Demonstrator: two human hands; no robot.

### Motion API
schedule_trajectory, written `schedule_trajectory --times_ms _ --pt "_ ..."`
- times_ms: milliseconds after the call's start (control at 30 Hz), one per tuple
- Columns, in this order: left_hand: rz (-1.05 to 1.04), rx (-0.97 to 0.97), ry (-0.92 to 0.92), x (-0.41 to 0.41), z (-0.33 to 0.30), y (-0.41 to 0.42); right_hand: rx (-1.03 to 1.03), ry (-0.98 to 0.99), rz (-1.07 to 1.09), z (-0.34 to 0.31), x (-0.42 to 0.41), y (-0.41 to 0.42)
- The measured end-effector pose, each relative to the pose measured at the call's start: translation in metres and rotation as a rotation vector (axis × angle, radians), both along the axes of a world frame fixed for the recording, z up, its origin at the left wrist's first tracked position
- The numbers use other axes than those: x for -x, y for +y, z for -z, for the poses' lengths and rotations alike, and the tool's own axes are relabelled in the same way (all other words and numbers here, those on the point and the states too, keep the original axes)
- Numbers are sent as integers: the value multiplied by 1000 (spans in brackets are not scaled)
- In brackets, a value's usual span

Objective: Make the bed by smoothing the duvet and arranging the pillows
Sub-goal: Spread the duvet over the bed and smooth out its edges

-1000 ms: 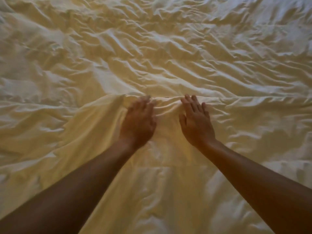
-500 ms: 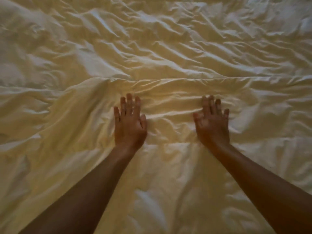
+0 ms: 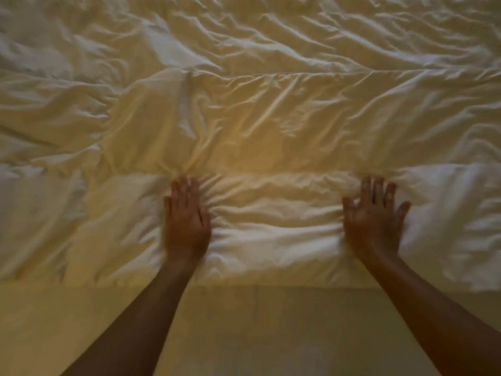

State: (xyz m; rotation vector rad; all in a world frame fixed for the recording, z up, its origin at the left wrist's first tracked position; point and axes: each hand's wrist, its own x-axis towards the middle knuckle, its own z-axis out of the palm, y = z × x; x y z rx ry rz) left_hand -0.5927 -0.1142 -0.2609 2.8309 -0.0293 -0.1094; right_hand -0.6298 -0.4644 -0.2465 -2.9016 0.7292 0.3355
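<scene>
Risk from here: pushing both palms outward over loose cloth could simply heap fresh creases at 9 and 3 o'clock rather than flatten them, or drag the near edge off the bed. Left hand (image 3: 186,221) flat, fingers straight and together, pressing the duvet (image 3: 271,123); right hand (image 3: 372,215) flat, fingers spread, pressing likewise; neither gripping anything. Duvet directly beneath both hands, stretching away toward 12 o'clock, heavily wrinkled there. No pillows in view.

The left hand (image 3: 186,221) lay at lower centre on the duvet (image 3: 271,118), the right hand (image 3: 373,219) well apart toward the frame's right.
</scene>
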Motion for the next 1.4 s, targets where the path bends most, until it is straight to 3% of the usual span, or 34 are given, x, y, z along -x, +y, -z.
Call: schedule_trajectory --times_ms 100,167,233,400,533,733,1067,1200,1400 --pt "182 273 54 47 -23 -51 -160 -96 -204 -17 24 72" --pt "211 269 95 73 -23 -71 -262 -64 -348 -16 53 112" --pt "190 130 135 94 -7 -60 -233 -13 -416 -1 80 120" --pt "210 -216 158 107 13 37 9 96 -222 18 109 63" --pt "185 -193 146 97 -13 96 2 80 -22 -4 101 77" --pt "128 83 57 52 -63 155 -223 -74 -78 -59 56 211" --pt "187 160 -91 -61 -127 314 -351 -280 -163 -118 -46 442" --pt "219 126 -118 -101 -142 347 -376 -305 -209 -134 -87 484" --pt "332 20 -113 -181 -132 363 -270 -281 -291 -127 -151 477"
